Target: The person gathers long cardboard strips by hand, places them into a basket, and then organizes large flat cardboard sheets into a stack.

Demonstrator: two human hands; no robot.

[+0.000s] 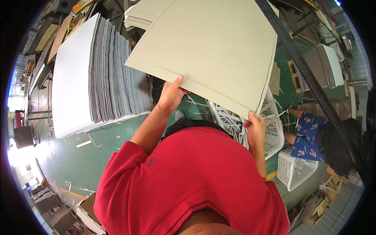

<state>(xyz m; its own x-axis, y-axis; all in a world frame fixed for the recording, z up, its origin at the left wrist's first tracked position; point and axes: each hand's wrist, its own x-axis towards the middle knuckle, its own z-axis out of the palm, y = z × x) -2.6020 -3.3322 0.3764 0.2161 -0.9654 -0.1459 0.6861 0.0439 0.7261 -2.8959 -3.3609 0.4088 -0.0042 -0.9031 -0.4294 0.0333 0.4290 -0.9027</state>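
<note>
A large beige paperboard sheet (211, 53), with crease or cut lines along its edges, is held out in front of my body. My left hand (172, 91) pinches its near edge, thumb on top and fingers underneath. At the near right corner, my right hand (255, 127) grips the board the same way. Whether one sheet or more is between my fingers, I cannot tell. Below the board sits a white plastic basket (274, 138) filled with paperboard offcut strips (232, 117), partly hidden by the sheet and my right hand.
A tall stack of boards (113, 76) with a white top stands at left. More sheets (141, 14) lie beyond the held board. To the right are another person (314, 138), a second white basket (296, 170) and a further board stack (320, 67). Scraps litter the green floor (88, 158).
</note>
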